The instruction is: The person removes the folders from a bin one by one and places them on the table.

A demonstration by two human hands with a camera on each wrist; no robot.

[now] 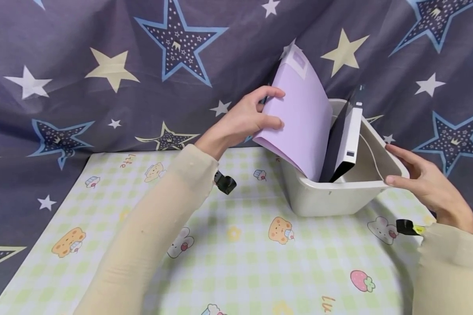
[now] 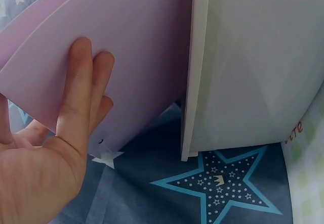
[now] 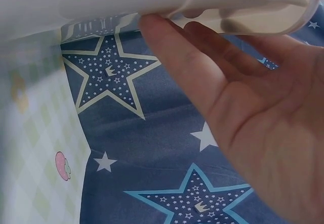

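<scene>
Purple folder (image 1: pixel 301 127): at 2 o'clock from the head view's middle, tilted, its lower part inside the white bin (image 1: pixel 327 201) and its near-left corner jutting past the rim toward 9 o'clock.
Left hand (image 1: pixel 244 114): at the folder's 9 o'clock edge, pinching it, thumb and a finger on the face seen from the head, other fingers against the opposite face.
White bin: on the table, 3 to 4 o'clock from the middle.
Right hand (image 1: pixel 431 181): at the bin's 4 o'clock corner, thumb and fingers gripping the rim.
Dark binder (image 1: pixel 351 140): standing tilted inside, toward the folder's 3 o'clock, white spine facing the person.
Tablecloth (image 1: pixel 232 271): pale green check, spreading toward 6 o'clock.
Curtain (image 1: pixel 244 22): dark, star-printed, across 12 o'clock.
</scene>
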